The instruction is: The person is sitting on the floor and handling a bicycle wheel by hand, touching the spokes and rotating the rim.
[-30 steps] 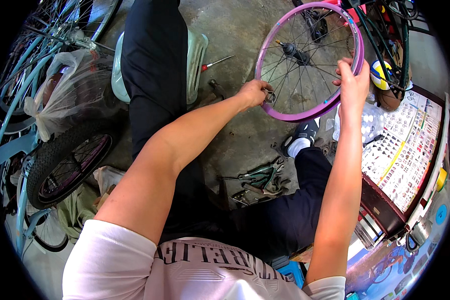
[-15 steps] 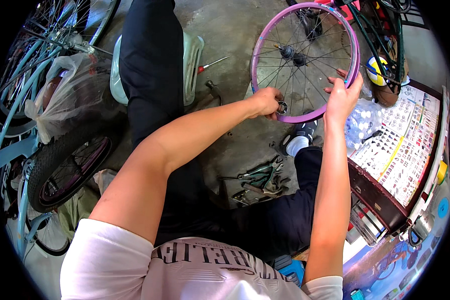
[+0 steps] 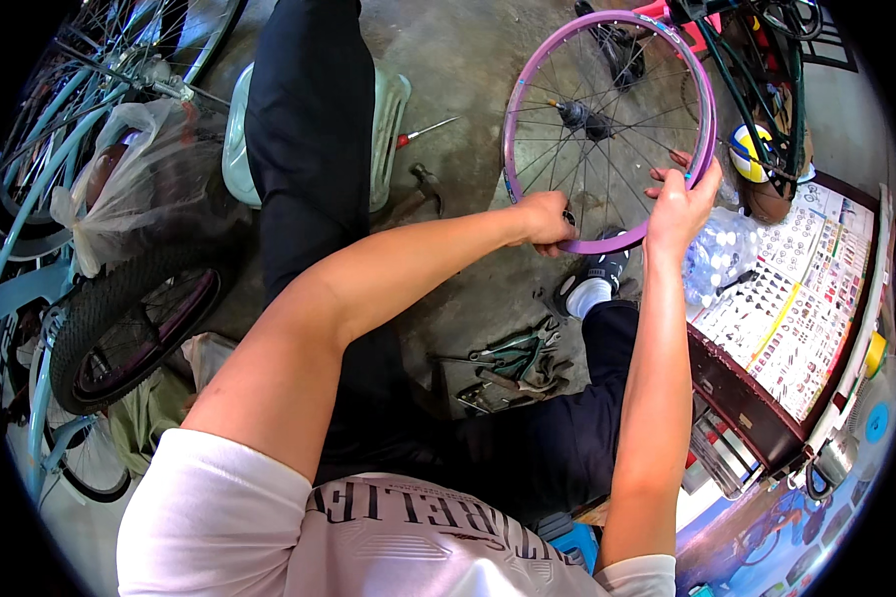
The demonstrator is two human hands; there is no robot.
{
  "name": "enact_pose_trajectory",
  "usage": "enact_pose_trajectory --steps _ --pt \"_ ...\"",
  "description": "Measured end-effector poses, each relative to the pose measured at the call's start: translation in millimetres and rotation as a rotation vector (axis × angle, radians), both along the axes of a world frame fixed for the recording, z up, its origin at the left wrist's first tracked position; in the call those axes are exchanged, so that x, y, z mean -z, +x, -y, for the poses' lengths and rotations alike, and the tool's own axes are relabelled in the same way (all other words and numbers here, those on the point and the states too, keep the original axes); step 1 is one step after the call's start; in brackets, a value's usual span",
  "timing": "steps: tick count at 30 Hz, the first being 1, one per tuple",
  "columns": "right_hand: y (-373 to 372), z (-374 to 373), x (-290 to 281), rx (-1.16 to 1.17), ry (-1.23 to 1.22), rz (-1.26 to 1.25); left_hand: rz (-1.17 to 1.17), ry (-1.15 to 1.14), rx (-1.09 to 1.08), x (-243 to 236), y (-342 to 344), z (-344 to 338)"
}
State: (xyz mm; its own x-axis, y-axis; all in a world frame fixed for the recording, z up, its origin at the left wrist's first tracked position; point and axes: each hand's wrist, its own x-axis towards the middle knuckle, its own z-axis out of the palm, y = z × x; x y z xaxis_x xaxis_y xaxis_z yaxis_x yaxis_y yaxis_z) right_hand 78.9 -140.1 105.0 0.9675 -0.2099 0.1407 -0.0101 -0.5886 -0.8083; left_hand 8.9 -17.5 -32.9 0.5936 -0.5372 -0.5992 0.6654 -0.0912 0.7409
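A purple bicycle wheel rim (image 3: 514, 129) with dark spokes and a black hub (image 3: 579, 119) is upheld in front of me, without a tyre. My left hand (image 3: 548, 221) is closed at the rim's near left edge around a small round spoke wrench (image 3: 568, 216), which its fingers mostly cover. At the near right side, my right hand (image 3: 683, 204) grips the rim, with its thumb side against it and some fingers reaching in among the spokes. Below the wheel, my shoe (image 3: 592, 274) rests on the floor.
Pliers (image 3: 513, 348) and other tools lie on the floor near my leg. A hammer (image 3: 426, 181) and red-handled screwdriver (image 3: 423, 132) lie by a pale green stool (image 3: 393, 129). Bicycles and a tyred wheel (image 3: 100, 338) crowd the left; a chart-topped cabinet (image 3: 747, 398) stands right.
My left hand has shifted slightly down and right along the rim and turned, covering more of the spoke wrench. The wheel has moved slightly down; my right hand keeps its hold.
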Motion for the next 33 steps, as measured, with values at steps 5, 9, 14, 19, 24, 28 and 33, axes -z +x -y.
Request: enact_pose_trajectory --steps 5,9,14,19,24,28,33 --pt "-5 0 3 0.017 0.019 0.001 0.19 0.325 0.142 -18 4 -3" --pt "-7 -2 4 0.028 0.052 0.012 0.299 0.408 0.183 -7 3 1" --pt "-3 0 2 0.032 0.063 -0.023 0.425 0.361 0.138 18 -5 7" --pt "-3 2 1 0.041 0.064 -0.042 0.734 0.504 0.062 11 -20 -3" --pt "-2 1 2 0.036 0.058 -0.031 0.809 0.595 0.028 -2 -24 -6" --pt "-1 -5 -1 0.034 0.054 -0.038 0.33 0.321 -0.031 4 -11 -1" --pt "-2 -5 -3 0.016 0.059 -0.035 -0.134 -0.058 -0.097 -4 -4 -1"
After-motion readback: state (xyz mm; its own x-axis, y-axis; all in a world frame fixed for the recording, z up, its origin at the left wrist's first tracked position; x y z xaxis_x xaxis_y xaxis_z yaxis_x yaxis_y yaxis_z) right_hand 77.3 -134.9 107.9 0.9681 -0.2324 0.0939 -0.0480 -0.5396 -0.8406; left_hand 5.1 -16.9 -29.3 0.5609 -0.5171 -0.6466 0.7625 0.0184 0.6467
